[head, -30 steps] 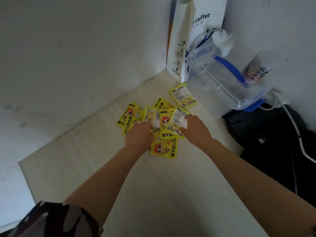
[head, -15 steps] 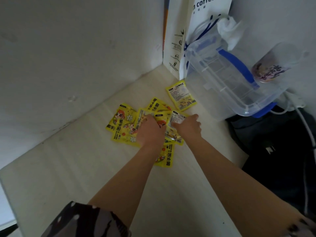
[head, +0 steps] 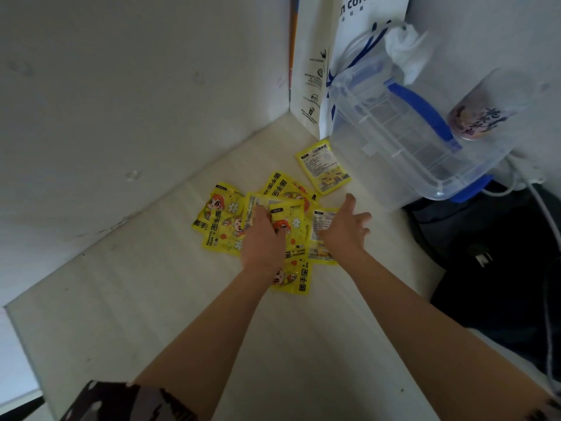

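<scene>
Several yellow hand-warmer packets (head: 224, 220) with a cartoon figure lie in a loose overlapping pile on the pale tabletop (head: 151, 314). My left hand (head: 264, 241) is on the middle of the pile, its fingers curled over the edge of some packets there. To the right, my right hand (head: 346, 229) hovers with fingers spread over a back-side-up packet (head: 318, 220) and holds nothing. One more packet (head: 323, 167) lies apart, back side up, beside the clear box.
A clear plastic box (head: 394, 141) with a blue handle stands at the back right, and a white paper coffee bag (head: 309, 71) leans in the corner. A printed cup (head: 479, 117), a black bag (head: 501, 253) and a white cable (head: 546, 217) are on the right. White walls close in the left and back.
My right hand has let go of the packet it gripped and spread its fingers, shifting right. The left hand has moved up onto the middle of the pile.
</scene>
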`<state>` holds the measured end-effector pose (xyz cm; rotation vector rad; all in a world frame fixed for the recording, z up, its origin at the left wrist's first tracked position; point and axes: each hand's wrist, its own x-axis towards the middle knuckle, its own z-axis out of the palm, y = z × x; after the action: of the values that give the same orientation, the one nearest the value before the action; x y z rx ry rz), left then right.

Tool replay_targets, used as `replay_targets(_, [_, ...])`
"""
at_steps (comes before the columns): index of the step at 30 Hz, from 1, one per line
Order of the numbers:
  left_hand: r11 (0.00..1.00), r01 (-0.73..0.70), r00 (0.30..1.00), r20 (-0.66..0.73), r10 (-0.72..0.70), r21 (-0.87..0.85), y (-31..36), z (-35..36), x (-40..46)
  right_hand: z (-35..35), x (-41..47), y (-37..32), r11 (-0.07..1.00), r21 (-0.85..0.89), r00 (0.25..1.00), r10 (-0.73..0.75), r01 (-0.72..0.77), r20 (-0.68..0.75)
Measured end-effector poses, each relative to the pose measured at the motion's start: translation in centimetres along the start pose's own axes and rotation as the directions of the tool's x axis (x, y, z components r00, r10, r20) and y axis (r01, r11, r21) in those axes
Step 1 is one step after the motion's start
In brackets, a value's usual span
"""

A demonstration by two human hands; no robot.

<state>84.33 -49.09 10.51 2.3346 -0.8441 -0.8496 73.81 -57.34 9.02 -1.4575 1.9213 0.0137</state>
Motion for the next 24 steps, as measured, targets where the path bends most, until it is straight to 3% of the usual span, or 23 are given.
replay_targets(8, [0.995, -0.084, 0.995, 0.047, 0.086, -0.052, -2.1, -3.7, 0.7, -2.7, -0.6, 1.3, 0.973, 0.211, 0.995, -0.095, 0.092, 0.003])
replay_targets(14, [0.989, -0.146, 0.986, 0.091, 0.143, 0.034, -2.1, -6.1, 2.4, -5.0, -0.2, 0.4, 0.961, 0.040, 0.959, -0.276, 0.274, 0.065])
replay_targets(17, [0.963, -0.246, 0.952, 0.214, 0.218, 0.112, -1.4, -6.3, 3.4, -5.7, 0.1, -0.7, 0.947, 0.028, 0.940, -0.321, 0.320, 0.115])
replay_targets(19, [0.871, -0.392, 0.900, 0.320, 0.296, 0.295, -1.1, -6.2, 4.1, -5.9, 0.3, -1.6, 0.937, -0.004, 0.929, -0.345, 0.349, 0.136])
replay_targets(21, [0.717, -0.536, 0.833, 0.420, 0.361, 0.447, -0.9, -5.9, 5.0, -5.7, 0.7, -2.5, 0.924, -0.040, 0.913, -0.369, 0.381, 0.172])
replay_targets(24, [0.526, -0.676, 0.736, 0.501, 0.455, 0.516, -0.9, -5.5, 6.1, -5.0, 1.2, -3.6, 0.882, -0.125, 0.871, -0.412, 0.455, 0.267])
